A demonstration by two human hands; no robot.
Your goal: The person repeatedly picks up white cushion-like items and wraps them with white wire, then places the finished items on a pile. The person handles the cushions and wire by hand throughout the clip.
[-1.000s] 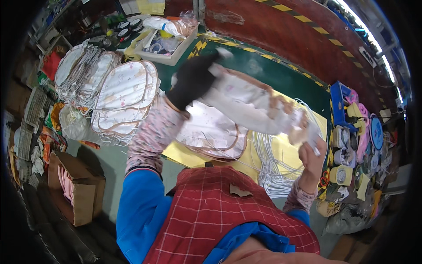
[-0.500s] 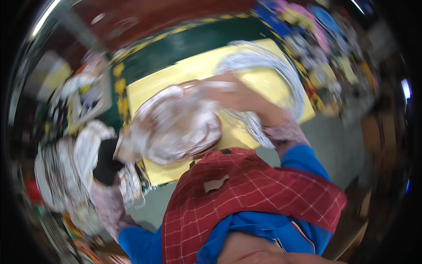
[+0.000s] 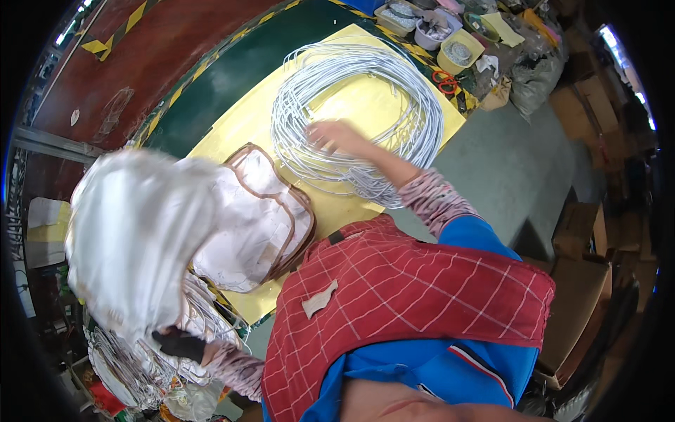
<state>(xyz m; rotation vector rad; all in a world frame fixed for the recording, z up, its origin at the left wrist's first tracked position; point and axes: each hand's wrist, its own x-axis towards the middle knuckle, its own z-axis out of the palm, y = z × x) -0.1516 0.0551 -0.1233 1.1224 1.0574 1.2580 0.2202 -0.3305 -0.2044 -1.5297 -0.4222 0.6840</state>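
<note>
Above green bench (image 3: 239, 81) | half-curled right hand (image 3: 339, 137) over round white-cord coil (image 3: 422, 130) | black-gloved left hand (image 3: 184, 343) holds white cloth panel (image 3: 130, 239) ahead

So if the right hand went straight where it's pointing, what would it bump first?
The right hand would probably meet the left side of the white cord coil, though it might pass above; height is unclear.

- apron (image 3: 436, 288): red, thin white grid
- shirt (image 3: 390, 367) under it: loud blue, even from over here
- cuffs (image 3: 437, 199): blotchy pink
- glove (image 3: 184, 346): plain black
- held cloth (image 3: 133, 239): whitish
- stacked pieces (image 3: 242, 246): white, brown edging
- wire coil (image 3: 425, 119): silvery white
- sheet (image 3: 235, 133): yellow
- tabletop (image 3: 211, 91): dark green, lol
- tape (image 3: 135, 19): yellow-black stripes
</note>
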